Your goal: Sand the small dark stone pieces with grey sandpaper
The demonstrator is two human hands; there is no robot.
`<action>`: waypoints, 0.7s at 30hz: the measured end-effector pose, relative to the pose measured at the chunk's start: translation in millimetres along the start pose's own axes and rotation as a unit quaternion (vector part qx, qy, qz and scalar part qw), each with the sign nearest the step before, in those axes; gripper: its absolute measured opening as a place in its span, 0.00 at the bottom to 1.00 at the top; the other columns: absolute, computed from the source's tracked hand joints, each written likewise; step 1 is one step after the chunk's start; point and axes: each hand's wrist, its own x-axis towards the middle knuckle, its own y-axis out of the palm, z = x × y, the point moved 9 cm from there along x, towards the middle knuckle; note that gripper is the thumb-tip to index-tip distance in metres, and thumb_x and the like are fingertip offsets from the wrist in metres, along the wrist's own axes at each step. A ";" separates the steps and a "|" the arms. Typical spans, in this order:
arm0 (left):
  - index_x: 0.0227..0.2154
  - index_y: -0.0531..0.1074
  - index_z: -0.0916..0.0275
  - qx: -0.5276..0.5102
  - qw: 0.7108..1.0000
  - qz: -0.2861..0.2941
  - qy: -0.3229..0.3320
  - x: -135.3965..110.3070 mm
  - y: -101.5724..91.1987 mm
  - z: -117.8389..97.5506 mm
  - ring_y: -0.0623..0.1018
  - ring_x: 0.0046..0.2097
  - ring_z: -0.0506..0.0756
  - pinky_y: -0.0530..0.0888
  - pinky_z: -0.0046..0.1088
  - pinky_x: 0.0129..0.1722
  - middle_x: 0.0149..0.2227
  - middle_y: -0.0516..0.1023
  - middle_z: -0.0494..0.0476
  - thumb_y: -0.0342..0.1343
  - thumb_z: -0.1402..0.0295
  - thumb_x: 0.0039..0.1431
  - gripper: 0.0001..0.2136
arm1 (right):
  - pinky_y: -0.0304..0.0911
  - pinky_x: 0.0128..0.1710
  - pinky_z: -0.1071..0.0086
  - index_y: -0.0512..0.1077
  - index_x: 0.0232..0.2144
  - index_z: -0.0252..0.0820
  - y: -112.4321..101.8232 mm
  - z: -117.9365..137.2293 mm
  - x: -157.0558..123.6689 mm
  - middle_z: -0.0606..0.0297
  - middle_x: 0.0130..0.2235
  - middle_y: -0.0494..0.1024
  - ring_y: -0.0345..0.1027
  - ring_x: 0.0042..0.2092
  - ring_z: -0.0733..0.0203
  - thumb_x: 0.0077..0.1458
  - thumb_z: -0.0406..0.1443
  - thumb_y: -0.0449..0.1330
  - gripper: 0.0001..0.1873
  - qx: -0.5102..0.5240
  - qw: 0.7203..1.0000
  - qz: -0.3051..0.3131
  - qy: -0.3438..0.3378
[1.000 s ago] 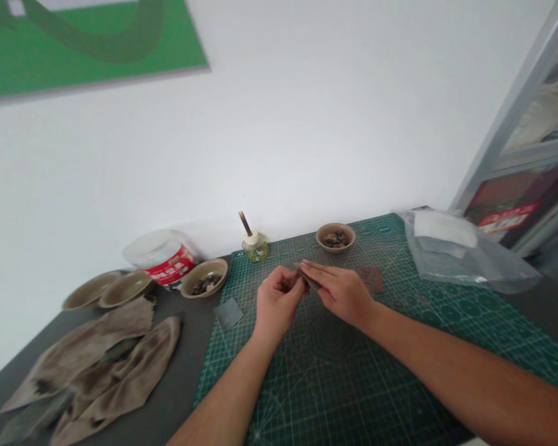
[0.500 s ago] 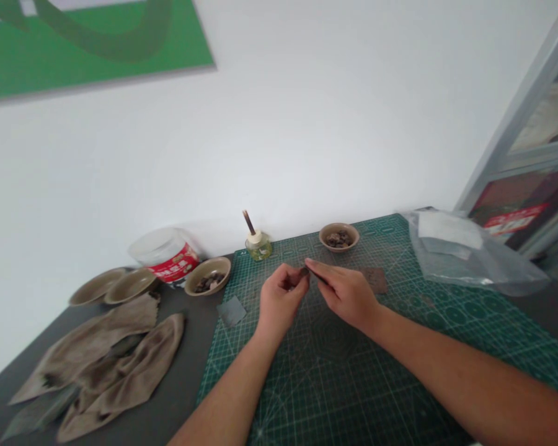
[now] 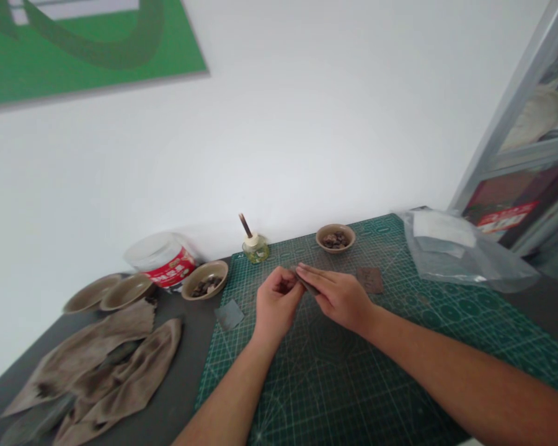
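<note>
My left hand (image 3: 278,302) is curled over the middle of a green cutting mat (image 3: 335,353), with a small dark piece (image 3: 287,286) partly hidden in its fingers. My right hand (image 3: 338,300) pinches a thin dark strip (image 3: 307,285), possibly abrasive paper, between thumb and fingers. The strip's tip reaches the left hand's fingers. The fingers of both hands nearly touch. Just beyond the right hand lies a brown square of abrasive sheet (image 3: 370,280).
A grey abrasive square (image 3: 229,314) lies on the mat. Bowls hold dark chips (image 3: 335,238) (image 3: 204,280). Stained cloths (image 3: 93,365), shallow dishes (image 3: 109,293), a red-labelled tub (image 3: 161,260), a brush in a glass jar (image 3: 255,248) and a plastic bag (image 3: 460,251) surround the mat.
My hands have come closer together, the right fingers now lying against the left hand with the strip between them. The camera view has shifted slightly.
</note>
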 end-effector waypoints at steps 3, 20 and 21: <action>0.23 0.67 0.63 0.000 1.000 -0.011 -0.016 1.5 -2.3 0.8 0.68 0.25 0.47 0.64 0.21 0.25 0.22 0.70 0.46 0.60 0.70 0.49 0.07 | 0.65 0.57 0.64 0.61 0.61 0.43 -0.5 -1.7 0.2 0.59 0.58 0.70 0.67 0.57 0.59 0.57 0.26 0.52 0.29 0.012 1.000 -0.003 0.002; 0.24 0.68 0.63 0.038 0.999 0.005 -0.011 2.2 -4.2 8.3 0.69 0.25 0.48 0.64 0.22 0.26 0.23 0.72 0.48 0.58 0.69 0.52 0.06 | 0.64 0.57 0.63 0.58 0.62 0.45 -1.0 -2.6 -2.4 0.60 0.59 0.69 0.66 0.58 0.60 0.57 0.26 0.51 0.31 0.033 0.999 0.007 0.011; 0.23 0.67 0.63 0.044 0.999 0.000 -0.009 2.3 -5.1 7.4 0.69 0.25 0.48 0.64 0.22 0.26 0.22 0.72 0.48 0.58 0.69 0.51 0.06 | 0.64 0.57 0.63 0.58 0.62 0.46 -0.6 -1.9 -2.5 0.60 0.60 0.68 0.65 0.58 0.60 0.57 0.26 0.51 0.31 0.031 0.999 0.009 0.008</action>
